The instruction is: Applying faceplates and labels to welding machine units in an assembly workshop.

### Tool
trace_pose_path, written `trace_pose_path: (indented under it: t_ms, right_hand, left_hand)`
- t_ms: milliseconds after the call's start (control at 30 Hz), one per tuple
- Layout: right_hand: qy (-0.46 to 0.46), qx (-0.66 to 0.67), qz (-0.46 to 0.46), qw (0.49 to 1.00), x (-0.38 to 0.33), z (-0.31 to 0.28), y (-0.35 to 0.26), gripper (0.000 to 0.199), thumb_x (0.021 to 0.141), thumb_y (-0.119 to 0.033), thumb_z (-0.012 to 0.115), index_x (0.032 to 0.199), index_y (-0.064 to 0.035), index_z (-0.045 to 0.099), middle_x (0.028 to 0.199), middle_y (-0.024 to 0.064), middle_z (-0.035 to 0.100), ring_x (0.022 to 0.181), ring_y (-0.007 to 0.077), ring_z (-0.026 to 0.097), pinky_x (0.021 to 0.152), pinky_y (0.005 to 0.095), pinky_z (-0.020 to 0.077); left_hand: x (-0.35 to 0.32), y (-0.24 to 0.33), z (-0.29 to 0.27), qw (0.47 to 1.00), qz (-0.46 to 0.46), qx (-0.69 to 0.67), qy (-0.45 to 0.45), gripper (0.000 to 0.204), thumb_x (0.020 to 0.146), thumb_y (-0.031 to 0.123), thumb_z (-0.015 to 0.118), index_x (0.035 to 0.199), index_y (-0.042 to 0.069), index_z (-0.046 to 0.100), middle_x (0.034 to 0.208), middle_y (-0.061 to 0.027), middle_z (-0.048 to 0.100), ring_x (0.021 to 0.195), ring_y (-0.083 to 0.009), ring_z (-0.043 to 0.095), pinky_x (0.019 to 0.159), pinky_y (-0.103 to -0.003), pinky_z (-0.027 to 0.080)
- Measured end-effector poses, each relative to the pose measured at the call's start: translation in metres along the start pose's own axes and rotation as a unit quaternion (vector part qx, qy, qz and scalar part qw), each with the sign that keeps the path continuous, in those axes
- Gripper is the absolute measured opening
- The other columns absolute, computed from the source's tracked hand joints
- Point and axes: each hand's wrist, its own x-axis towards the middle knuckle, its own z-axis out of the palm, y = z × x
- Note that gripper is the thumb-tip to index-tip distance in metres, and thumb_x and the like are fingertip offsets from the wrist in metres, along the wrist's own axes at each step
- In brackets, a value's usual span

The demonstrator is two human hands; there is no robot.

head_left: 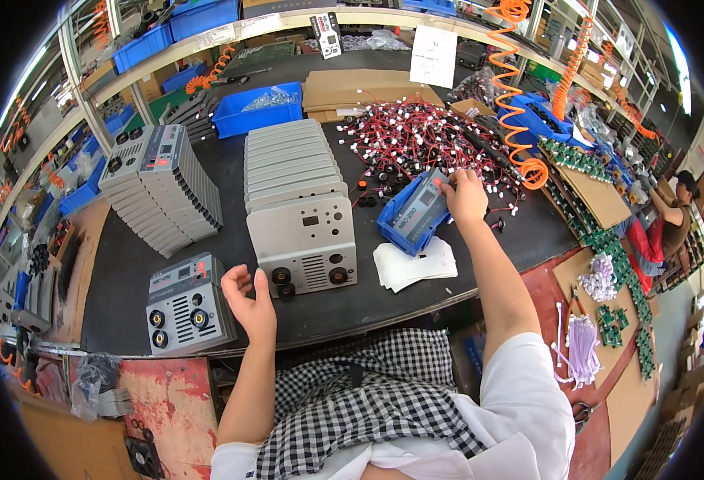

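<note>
Label (420, 204) lies in the blue tray (401, 241), one corner apparently pinched by the right hand (466, 198); the left hand (253, 308) hovers empty, loosely parted. Labelled panels (156, 196) stand left; the middle panels (300, 228) look bare, so labelling seems partway.

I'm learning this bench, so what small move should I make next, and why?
Perhaps lift the grey label from the small blue bin: your right hand is at its edge, your left hand looks empty, and the nearest panel in the middle stack shows no label.
</note>
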Motion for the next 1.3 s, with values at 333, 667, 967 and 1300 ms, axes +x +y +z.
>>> trace_pose_path:
  t_ms: [333, 667, 967, 1300]
  right_hand:
    - [-0.149, 0.541, -0.179, 0.808, -0.128, -0.110, -0.142, 0.022, 0.076, -0.009, 0.056, 0.097, -0.0028, 0.049, 0.083, 0.0139, 0.047, 0.074, 0.0302, 0.049, 0.062, 0.0378, 0.0413]
    - [-0.348, 0.795, 0.034, 0.496, -0.147, -0.115, -0.170, 0.010, 0.073, -0.005, 0.063, 0.075, -0.0021, 0.054, 0.078, -0.0017, 0.049, 0.070, 0.0060, 0.049, 0.062, 0.0208, 0.0411]
    - [-0.376, 0.804, 0.078, 0.454, -0.147, -0.115, -0.166, 0.013, 0.072, -0.005, 0.065, 0.072, -0.0025, 0.052, 0.069, 0.0000, 0.054, 0.062, 0.0061, 0.049, 0.058, 0.0197, 0.0413]
    - [-0.395, 0.819, 0.129, 0.395, -0.148, -0.110, -0.166, 0.012, 0.073, -0.007, 0.065, 0.071, -0.0015, 0.054, 0.067, 0.0017, 0.054, 0.063, 0.0083, 0.052, 0.058, 0.0217, 0.0447]
  left_hand:
    - [-0.037, 0.101, 0.011, 0.892, 0.186, -0.125, -0.393, 0.067, 0.069, 0.032, 0.065, 0.122, 0.000, 0.041, 0.129, -0.0220, 0.035, 0.117, -0.0333, 0.038, 0.094, -0.039, 0.032]
    - [-0.055, 0.119, -0.009, 0.894, -0.029, -0.247, -0.374, 0.102, 0.068, 0.068, 0.049, 0.130, -0.007, 0.020, 0.133, -0.0188, 0.028, 0.122, -0.0272, 0.030, 0.099, -0.037, 0.025]
    - [-0.060, 0.118, -0.013, 0.888, -0.074, -0.231, -0.391, 0.113, 0.062, 0.078, 0.040, 0.131, -0.008, 0.015, 0.136, -0.0172, 0.021, 0.125, -0.0268, 0.026, 0.101, -0.038, 0.023]
    - [-0.060, 0.110, -0.007, 0.880, -0.064, -0.235, -0.407, 0.107, 0.068, 0.076, 0.034, 0.131, -0.007, 0.013, 0.137, -0.0172, 0.019, 0.126, -0.0263, 0.022, 0.102, -0.037, 0.021]
